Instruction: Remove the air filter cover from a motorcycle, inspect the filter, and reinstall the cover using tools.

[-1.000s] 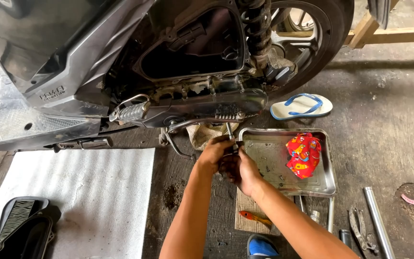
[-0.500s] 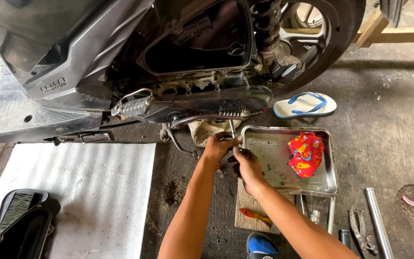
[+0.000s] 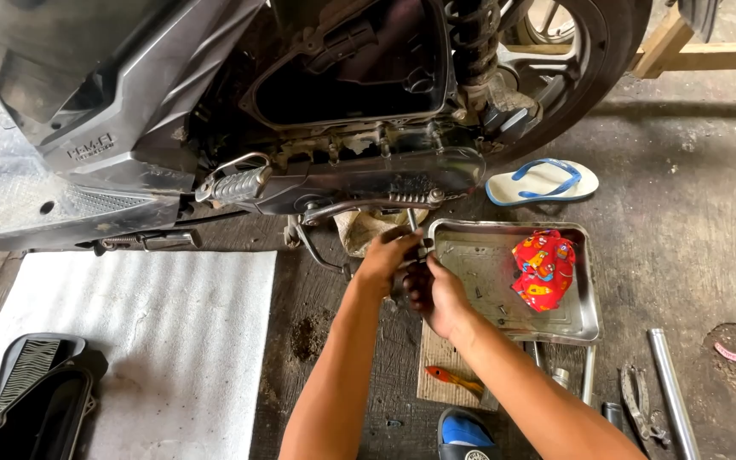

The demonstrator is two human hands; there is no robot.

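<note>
Nearest lies an orange-handled screwdriver point(image 3: 454, 380) on a board. Just beyond, the left hand point(image 3: 385, 264) and right hand point(image 3: 433, 294) close together around a small dark part point(image 3: 411, 271) at the near-left corner of the metal tray point(image 3: 585, 324) (what exactly it is, I cannot tell). Farther, the scooter point(image 3: 342, 102) stands with its side cover off, so reassembly seems not done.

Repair workshop, scooter point(image 3: 215, 128), tools, metal tray point(image 3: 585, 328)
</note>
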